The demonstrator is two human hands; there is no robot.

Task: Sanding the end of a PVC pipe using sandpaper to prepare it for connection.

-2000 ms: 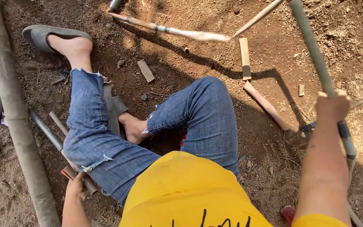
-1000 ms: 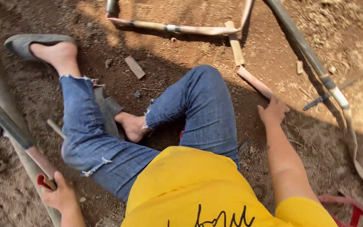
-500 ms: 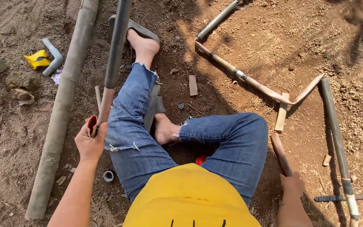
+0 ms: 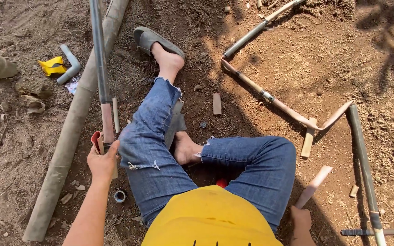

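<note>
I sit on bare earth in blue jeans and a yellow shirt. My left hand (image 4: 102, 160) grips a long grey pipe (image 4: 98, 68) near its brownish lower end, together with a small red thing (image 4: 96, 140); the pipe runs up and away from me. Low at the right, my right hand (image 4: 300, 218) holds the near end of a flat pale wooden strip (image 4: 314, 186) that slants up to the right.
A thick pale pole (image 4: 71, 132) lies left of the pipe. A grey elbow pipe (image 4: 70, 64), a yellow scrap (image 4: 53, 66) and a small tape roll (image 4: 120, 196) lie nearby. A frame of thin pipes (image 4: 274, 100) and a dark pole (image 4: 364, 164) lie at right.
The view has swung left and the frame of pipes now lies farther right. My left hand has raised the grey pipe beside my leg. My right hand has taken up the wooden strip.
</note>
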